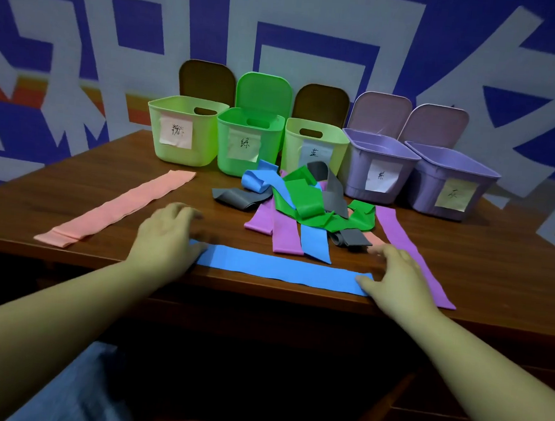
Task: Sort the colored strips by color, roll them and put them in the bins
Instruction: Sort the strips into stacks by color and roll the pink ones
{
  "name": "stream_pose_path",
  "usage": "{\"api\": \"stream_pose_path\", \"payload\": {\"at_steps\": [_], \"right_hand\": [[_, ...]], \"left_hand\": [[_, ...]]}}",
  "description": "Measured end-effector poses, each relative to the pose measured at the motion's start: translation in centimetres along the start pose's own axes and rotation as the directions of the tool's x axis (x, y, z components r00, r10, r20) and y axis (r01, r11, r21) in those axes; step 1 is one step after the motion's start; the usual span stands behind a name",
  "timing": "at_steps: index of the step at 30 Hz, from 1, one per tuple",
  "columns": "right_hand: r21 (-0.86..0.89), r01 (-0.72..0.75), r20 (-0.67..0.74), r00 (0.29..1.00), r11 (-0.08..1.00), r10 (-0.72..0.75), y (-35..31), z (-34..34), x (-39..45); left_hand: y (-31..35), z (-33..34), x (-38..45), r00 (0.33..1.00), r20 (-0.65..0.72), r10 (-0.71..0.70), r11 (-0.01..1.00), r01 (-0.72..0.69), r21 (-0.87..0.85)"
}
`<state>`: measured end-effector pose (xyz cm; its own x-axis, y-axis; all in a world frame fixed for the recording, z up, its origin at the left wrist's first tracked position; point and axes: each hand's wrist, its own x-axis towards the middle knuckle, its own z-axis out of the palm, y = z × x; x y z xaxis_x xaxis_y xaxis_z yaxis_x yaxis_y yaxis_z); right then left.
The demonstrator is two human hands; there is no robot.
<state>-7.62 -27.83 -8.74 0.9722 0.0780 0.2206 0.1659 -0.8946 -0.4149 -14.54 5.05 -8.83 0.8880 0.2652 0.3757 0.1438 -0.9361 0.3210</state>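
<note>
A blue strip (278,267) lies flat along the table's front edge. My left hand (168,235) rests on its left end with relaxed fingers. My right hand (394,276) presses on its right end, thumb on the strip. A pink strip (117,206) lies stretched out diagonally at the left. Behind the blue strip sits a tangled pile (303,202) of green, blue, purple and grey strips. A long purple strip (409,250) runs diagonally past my right hand.
Several open bins with paper labels stand in a row at the back: light green (183,149), green (243,161), light green (311,148), and two purple ones (376,181) (450,197). The brown table (20,216) ends just below my hands.
</note>
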Motion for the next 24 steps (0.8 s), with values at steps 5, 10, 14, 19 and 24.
{"api": "stream_pose_path", "payload": {"at_steps": [5,10,14,19,24], "right_hand": [[-0.002,0.177,0.016,0.984,0.984,-0.176,-2.9,0.6,0.5],[-0.048,0.289,0.112,0.953,0.956,-0.282,-6.4,1.8,2.2],[-0.11,0.374,0.176,0.919,0.921,-0.352,-8.3,2.8,3.6],[-0.098,0.41,0.187,0.903,0.907,-0.388,-8.4,3.4,4.4],[-0.029,0.429,0.15,0.895,0.903,-0.42,-8.0,3.5,4.6]], "left_hand": [[2.6,0.9,0.0,0.96,-0.007,0.282,0.956,-0.281,-0.084],[4.4,1.9,2.6,0.934,0.089,0.347,0.937,-0.341,-0.073],[6.0,2.9,4.1,0.897,0.137,0.42,0.907,-0.406,-0.114],[6.5,4.3,5.3,0.876,0.161,0.455,0.89,-0.441,-0.119],[6.4,4.6,5.8,0.85,0.172,0.497,0.867,-0.476,-0.149]]}}
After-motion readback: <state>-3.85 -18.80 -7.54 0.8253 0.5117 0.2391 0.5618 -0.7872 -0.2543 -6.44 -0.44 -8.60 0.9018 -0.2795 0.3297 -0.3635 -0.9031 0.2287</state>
